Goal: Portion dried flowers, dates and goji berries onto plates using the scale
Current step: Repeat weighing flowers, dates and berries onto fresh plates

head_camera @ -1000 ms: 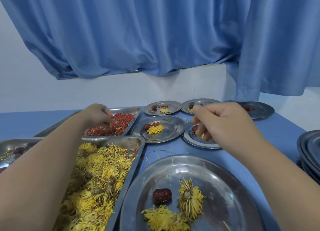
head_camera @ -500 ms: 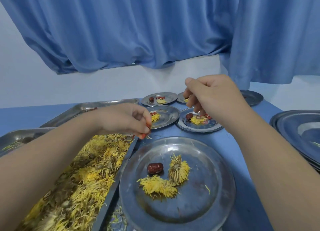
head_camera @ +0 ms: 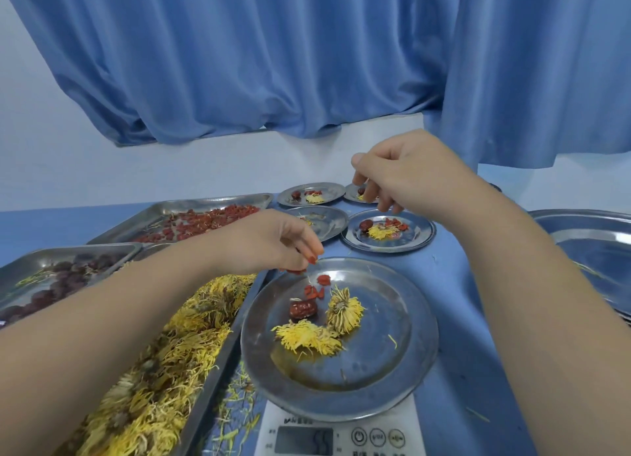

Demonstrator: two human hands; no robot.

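A round steel plate (head_camera: 386, 380) rests on a white digital scale (head_camera: 338, 431). On it lie two yellow dried flowers (head_camera: 343, 310), one red date (head_camera: 303, 309) and a few goji berries (head_camera: 316, 289). My left hand (head_camera: 269, 242) hovers over the plate's far-left rim, fingertips pinched on goji berries, some falling. My right hand (head_camera: 399, 168) hangs loosely curled above the filled small plates (head_camera: 415, 242) at the back; nothing shows in it.
Steel trays stand on the left: dried flowers (head_camera: 164, 363) nearest, dates (head_camera: 51, 288) behind, goji berries (head_camera: 201, 221) farthest. Three more small plates (head_camera: 327, 191) sit at the back. Stacked empty plates (head_camera: 594, 247) lie at the right. The blue table meets a white wall and curtain.
My left hand came from the goji tray to the plate on the scale, and berries now lie on it. My right hand lifted off the small plate. The scale has come into view.
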